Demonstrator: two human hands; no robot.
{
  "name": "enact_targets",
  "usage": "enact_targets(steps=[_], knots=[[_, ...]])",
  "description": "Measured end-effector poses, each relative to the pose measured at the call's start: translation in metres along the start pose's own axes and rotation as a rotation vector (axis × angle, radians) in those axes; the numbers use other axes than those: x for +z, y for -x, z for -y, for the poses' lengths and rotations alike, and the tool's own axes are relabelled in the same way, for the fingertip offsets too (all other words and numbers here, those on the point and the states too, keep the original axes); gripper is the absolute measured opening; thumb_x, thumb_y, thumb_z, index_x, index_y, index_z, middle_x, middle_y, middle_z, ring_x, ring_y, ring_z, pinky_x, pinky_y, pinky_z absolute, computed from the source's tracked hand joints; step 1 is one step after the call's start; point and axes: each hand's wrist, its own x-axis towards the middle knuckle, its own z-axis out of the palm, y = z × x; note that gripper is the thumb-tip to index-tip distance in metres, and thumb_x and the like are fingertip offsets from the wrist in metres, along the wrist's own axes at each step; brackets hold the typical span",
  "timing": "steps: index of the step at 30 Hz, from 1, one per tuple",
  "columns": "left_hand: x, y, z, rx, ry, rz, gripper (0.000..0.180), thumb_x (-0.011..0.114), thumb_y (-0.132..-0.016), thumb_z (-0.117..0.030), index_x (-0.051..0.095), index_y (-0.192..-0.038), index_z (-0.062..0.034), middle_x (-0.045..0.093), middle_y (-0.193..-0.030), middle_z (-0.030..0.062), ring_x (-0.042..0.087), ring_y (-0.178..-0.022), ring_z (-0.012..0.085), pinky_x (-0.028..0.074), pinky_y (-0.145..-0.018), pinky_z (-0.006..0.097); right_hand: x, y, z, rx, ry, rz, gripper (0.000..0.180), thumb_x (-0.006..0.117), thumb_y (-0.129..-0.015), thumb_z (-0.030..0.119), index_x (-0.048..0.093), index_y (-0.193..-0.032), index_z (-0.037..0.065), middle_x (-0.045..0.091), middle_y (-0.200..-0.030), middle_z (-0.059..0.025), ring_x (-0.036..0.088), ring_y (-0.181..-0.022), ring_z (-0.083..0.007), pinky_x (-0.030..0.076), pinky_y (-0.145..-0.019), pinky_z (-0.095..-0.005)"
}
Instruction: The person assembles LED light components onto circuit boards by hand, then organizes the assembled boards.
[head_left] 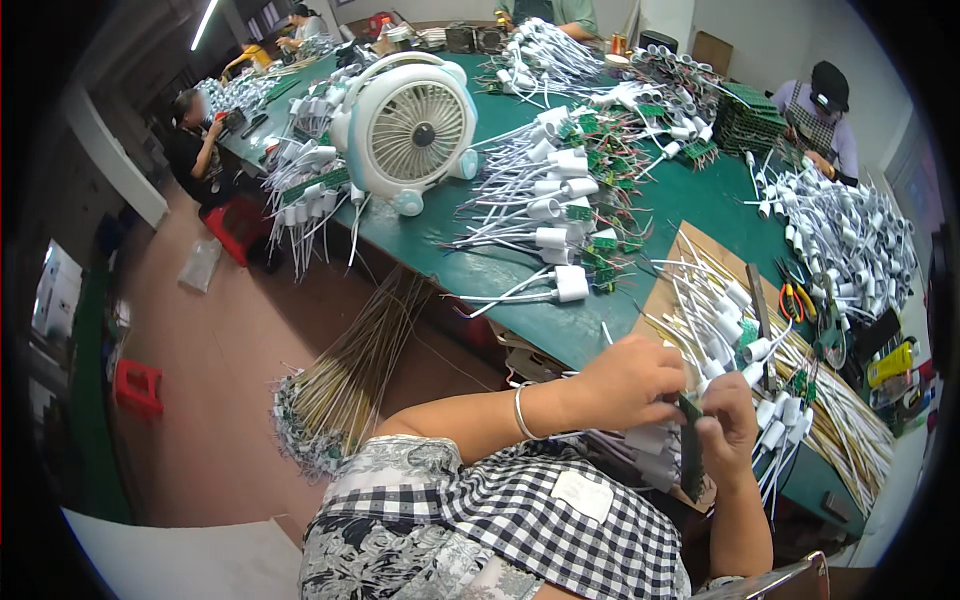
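My right hand (728,420) is closed on a dark green circuit board strip (691,462), which stands on edge between my two hands. My left hand (640,380) comes in from the left with its fingers bent together at the strip's upper end. What those fingers pinch is too small to make out. Under and beside the strip lie white cylindrical lamp holders (655,450) with wires. Beyond my hands, more white lamp holders (725,315) with pale wires rest on a brown board (665,290).
Rows of wired lamp holders with small green boards (565,225) cover the green table (430,250). A white fan (415,130) stands at its edge. Orange-handled pliers (795,300) and a yellow tube (890,365) lie at right. A wire bundle (350,370) hangs below; co-workers sit around.
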Motion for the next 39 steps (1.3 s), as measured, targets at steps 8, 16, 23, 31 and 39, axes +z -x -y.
enact_targets(steps=[8,16,23,31,39], knots=[[0.005,-0.006,0.002,0.090,0.047,0.055,0.023,0.072,-0.064,-0.020,0.057,-0.077,-0.0089,0.056,-0.084,0.0045,0.055,-0.079,0.0250,0.040,-0.072,0.037,-0.015,-0.022,0.006,-0.366,0.517,0.172,0.037,0.061,-0.079,0.041,0.051,-0.070,0.006,0.049,-0.066,-0.0087,0.049,-0.052,-0.0273,0.038,-0.044,-0.0357],[0.001,-0.007,0.004,0.011,-0.017,0.116,0.020,0.073,-0.063,-0.015,0.060,-0.076,-0.0075,0.060,-0.081,0.0060,0.056,-0.075,0.0268,0.040,-0.069,0.036,-0.016,-0.037,0.016,-0.243,0.358,0.279,0.029,0.057,-0.086,0.033,0.051,-0.076,0.005,0.051,-0.065,-0.0100,0.053,-0.056,-0.0264,0.040,-0.047,-0.0350],[-0.006,0.000,0.006,0.014,0.042,0.161,0.024,0.075,-0.059,-0.014,0.060,-0.076,-0.0081,0.061,-0.085,0.0013,0.056,-0.082,0.0215,0.039,-0.079,0.037,-0.057,-0.015,0.037,0.268,-0.183,0.302,0.031,0.061,-0.085,0.026,0.057,-0.105,0.002,0.058,-0.085,-0.0067,0.057,-0.074,-0.0187,0.046,-0.066,-0.0295],[-0.008,0.002,0.000,0.015,-0.049,0.138,0.019,0.074,-0.061,-0.014,0.061,-0.074,-0.0087,0.063,-0.086,0.0003,0.056,-0.080,0.0195,0.035,-0.088,0.041,-0.025,-0.004,0.019,0.014,0.238,0.419,0.037,0.066,-0.080,0.026,0.056,-0.106,0.002,0.056,-0.101,-0.0126,0.057,-0.091,-0.0273,0.045,-0.078,-0.0360],[-0.005,0.002,0.001,-0.015,-0.101,0.109,0.022,0.074,-0.062,-0.017,0.061,-0.077,-0.0095,0.061,-0.085,0.0010,0.056,-0.083,0.0200,0.033,-0.090,0.045,-0.018,0.001,0.033,0.137,0.266,0.266,0.025,0.070,-0.075,0.020,0.059,-0.091,0.003,0.060,-0.095,-0.0088,0.058,-0.088,-0.0251,0.045,-0.076,-0.0339]])
